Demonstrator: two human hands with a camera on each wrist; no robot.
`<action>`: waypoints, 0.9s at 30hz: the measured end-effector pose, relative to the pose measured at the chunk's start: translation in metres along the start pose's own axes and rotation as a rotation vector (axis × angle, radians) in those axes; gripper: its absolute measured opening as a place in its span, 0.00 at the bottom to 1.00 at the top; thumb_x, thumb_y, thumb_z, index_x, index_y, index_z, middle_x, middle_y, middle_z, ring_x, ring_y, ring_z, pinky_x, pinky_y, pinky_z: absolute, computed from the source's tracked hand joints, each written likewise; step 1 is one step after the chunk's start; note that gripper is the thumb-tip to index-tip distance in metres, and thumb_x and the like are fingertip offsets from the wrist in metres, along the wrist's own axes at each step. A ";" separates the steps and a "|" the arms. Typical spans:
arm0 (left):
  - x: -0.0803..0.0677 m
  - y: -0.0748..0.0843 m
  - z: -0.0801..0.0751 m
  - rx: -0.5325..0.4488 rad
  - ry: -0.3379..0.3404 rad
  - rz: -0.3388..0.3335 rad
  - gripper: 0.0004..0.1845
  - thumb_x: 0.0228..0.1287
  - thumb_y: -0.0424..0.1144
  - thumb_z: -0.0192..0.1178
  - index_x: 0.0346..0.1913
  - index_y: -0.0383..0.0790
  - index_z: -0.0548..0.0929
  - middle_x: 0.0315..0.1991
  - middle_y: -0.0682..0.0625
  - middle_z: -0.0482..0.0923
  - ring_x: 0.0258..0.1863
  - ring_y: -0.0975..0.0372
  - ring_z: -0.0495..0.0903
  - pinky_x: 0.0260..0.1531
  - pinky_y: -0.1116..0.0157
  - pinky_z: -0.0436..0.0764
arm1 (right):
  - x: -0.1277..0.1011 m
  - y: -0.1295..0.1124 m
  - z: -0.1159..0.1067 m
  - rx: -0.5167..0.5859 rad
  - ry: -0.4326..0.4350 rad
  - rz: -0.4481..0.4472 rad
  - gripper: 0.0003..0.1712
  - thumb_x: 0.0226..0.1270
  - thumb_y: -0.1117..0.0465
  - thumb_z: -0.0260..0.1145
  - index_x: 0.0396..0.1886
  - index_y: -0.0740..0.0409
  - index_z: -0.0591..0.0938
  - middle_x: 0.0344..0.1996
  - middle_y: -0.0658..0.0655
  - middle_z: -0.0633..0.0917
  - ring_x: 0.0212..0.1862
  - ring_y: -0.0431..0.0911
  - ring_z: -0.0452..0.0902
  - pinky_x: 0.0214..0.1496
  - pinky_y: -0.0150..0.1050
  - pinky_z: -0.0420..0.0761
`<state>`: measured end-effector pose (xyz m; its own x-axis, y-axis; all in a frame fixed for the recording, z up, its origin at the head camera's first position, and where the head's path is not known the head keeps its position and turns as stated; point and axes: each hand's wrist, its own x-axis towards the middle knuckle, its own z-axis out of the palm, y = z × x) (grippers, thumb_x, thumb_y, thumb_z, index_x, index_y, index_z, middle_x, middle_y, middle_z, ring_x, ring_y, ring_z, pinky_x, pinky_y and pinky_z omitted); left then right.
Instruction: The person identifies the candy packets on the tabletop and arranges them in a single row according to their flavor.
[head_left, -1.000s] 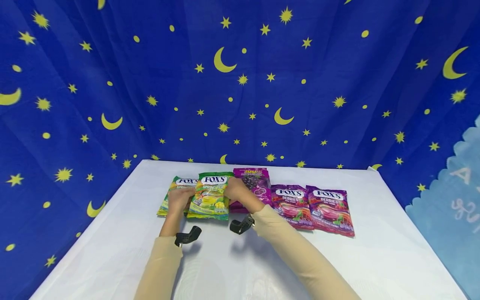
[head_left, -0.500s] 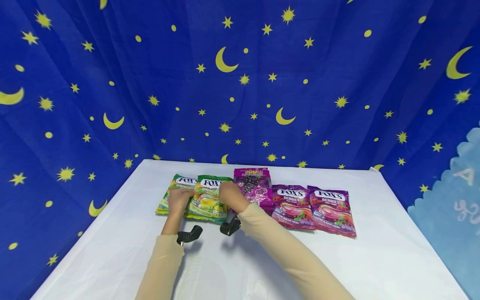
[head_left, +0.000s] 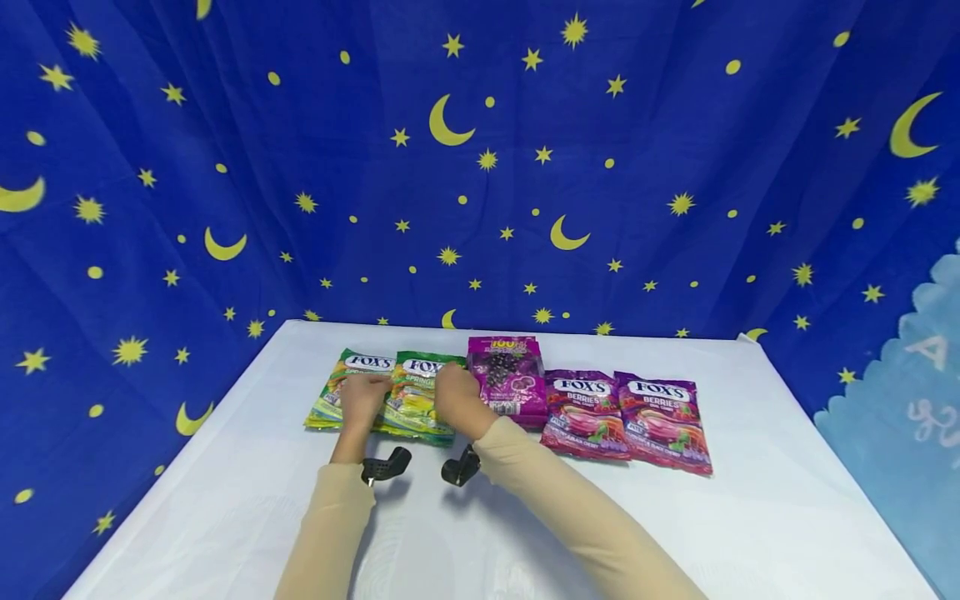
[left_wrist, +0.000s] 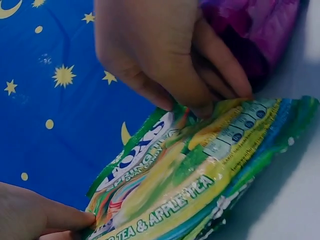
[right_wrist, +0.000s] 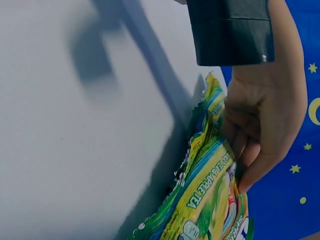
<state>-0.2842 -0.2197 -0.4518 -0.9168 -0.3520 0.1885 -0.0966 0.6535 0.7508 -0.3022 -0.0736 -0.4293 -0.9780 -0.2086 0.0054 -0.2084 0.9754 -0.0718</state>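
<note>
While both hands (head_left: 362,400) (head_left: 455,398) pinch the crinkly green-yellow candy bag (head_left: 418,398) at opposite edges, seemingly atop another, lower it level onto the white bench (head_left: 675,533).

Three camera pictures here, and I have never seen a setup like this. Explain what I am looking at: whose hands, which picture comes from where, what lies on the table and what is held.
There is no machine, just a person with bare hands wearing three cameras. The wide picture comes from a camera on the head, looking forward and down. The two close-ups come from small black cameras strapped to each wrist.

On the white table, in front of a blue curtain with stars and moons, candy bags lie in a row: a green bag at the far left, a green Spring Tea bag, a purple grape bag and two Berries bags.

The left hand and right hand both pinch the edges of the green Spring Tea bag, one on each side; the close-ups show the fingers gripping it.
</note>
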 end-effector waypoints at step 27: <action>-0.003 -0.001 0.014 0.186 0.133 0.093 0.06 0.58 0.30 0.65 0.37 0.31 0.88 0.35 0.36 0.85 0.30 0.46 0.84 0.26 0.52 0.81 | -0.005 0.006 0.008 0.054 0.038 -0.119 0.06 0.51 0.66 0.71 0.31 0.58 0.83 0.31 0.57 0.85 0.31 0.48 0.81 0.24 0.39 0.82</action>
<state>-0.2866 -0.2095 -0.4617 -0.8673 -0.3619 0.3419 -0.0954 0.7949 0.5992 -0.2986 -0.0678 -0.4374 -0.9463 -0.3186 0.0548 -0.3230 0.9384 -0.1224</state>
